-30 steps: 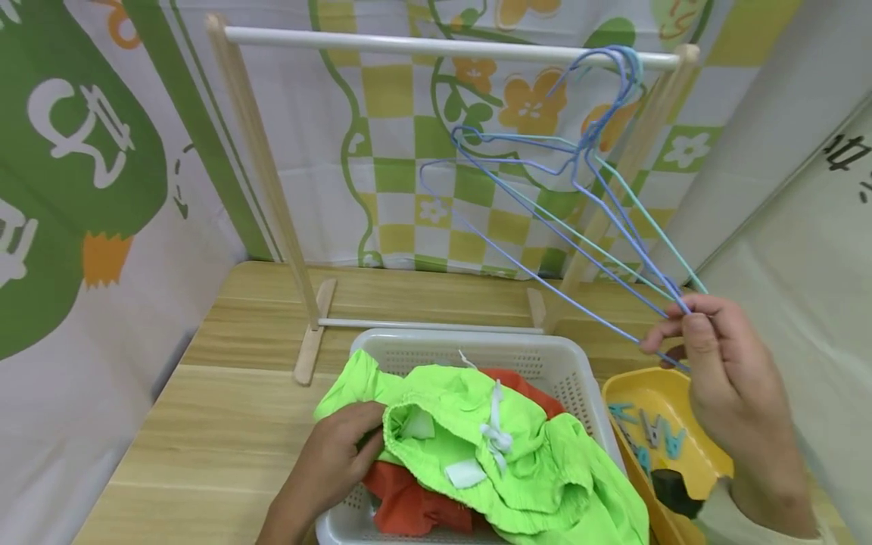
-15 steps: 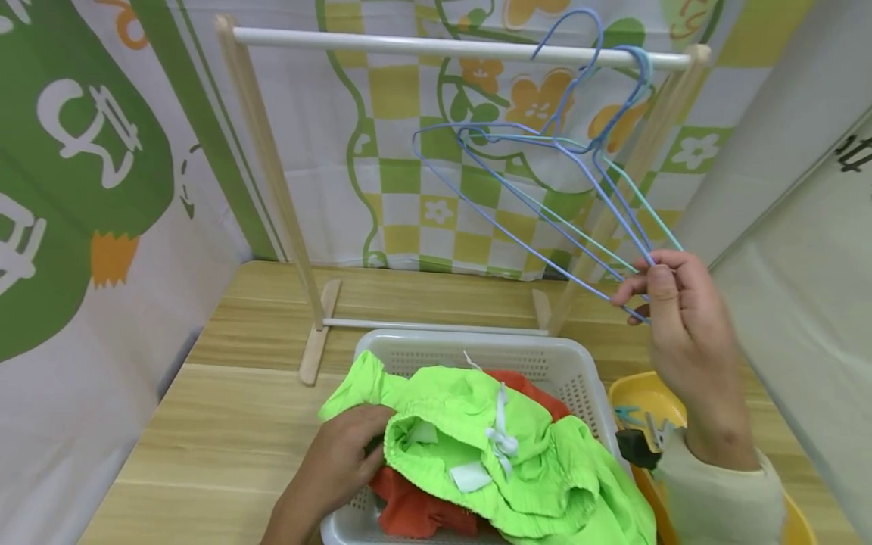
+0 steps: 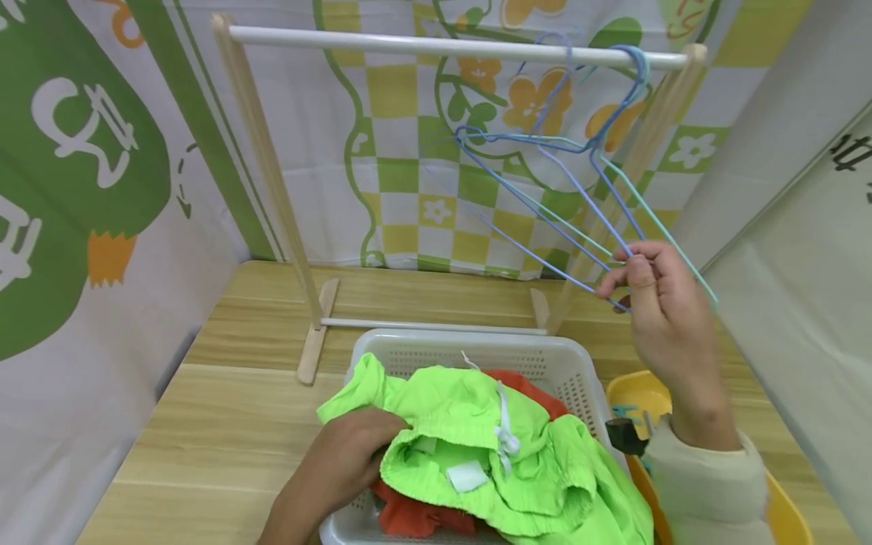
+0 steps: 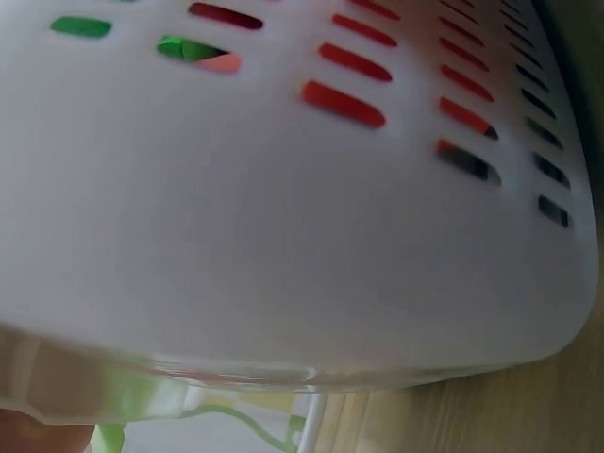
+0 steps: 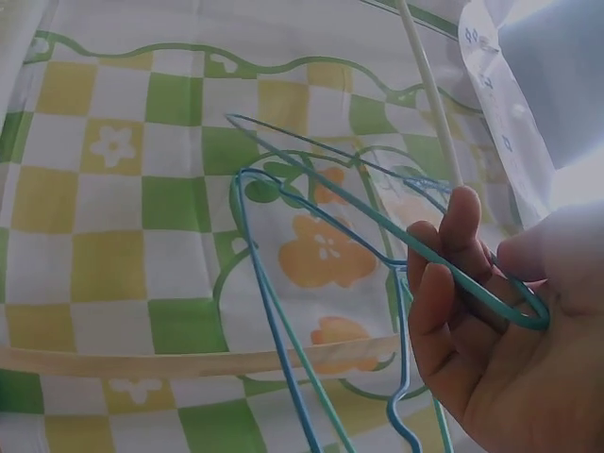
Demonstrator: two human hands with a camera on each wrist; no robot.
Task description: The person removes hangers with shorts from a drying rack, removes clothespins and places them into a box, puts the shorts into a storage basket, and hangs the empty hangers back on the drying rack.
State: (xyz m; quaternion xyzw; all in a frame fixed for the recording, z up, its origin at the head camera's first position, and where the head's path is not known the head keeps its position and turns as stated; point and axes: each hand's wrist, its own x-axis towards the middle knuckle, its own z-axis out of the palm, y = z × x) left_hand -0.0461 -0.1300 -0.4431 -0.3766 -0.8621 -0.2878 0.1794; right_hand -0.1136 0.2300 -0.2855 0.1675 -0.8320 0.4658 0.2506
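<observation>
Several thin wire hangers point(image 3: 545, 197) hang bunched at the right end of the white rail point(image 3: 422, 45) of a small wooden rack point(image 3: 272, 189), their hooks crowded together by the right post. The right hand point(image 3: 657, 318) reaches up to them, thumb and fingers point(image 5: 429, 311) pinched on the lower corner of a blue hanger, with a teal one running through the same grip in the right wrist view. How many wires the pinch takes in cannot be told.

The hangers look light and springy, with a smooth coating that would slip easily through fingers. They seem likely to tangle, since their hooks and shoulders overlap. A hold at a corner gives leverage to swing one free, but a grip nearer the hook would probably lift it off the rail more cleanly.

The left hand point(image 3: 344, 462) is down in the white basket point(image 3: 470, 344), fingers curled round the waistband of the green shorts point(image 3: 504, 462), which lie on top of a red garment point(image 3: 415, 515). The shorts look soft, limp and light; the elastic waistband with its white drawstring is the firmest place to take them. The left wrist view shows only the slotted wall of the basket up close. A yellow tub point(image 3: 636, 393) sits just right of the basket on the table point(image 3: 225, 409).
</observation>
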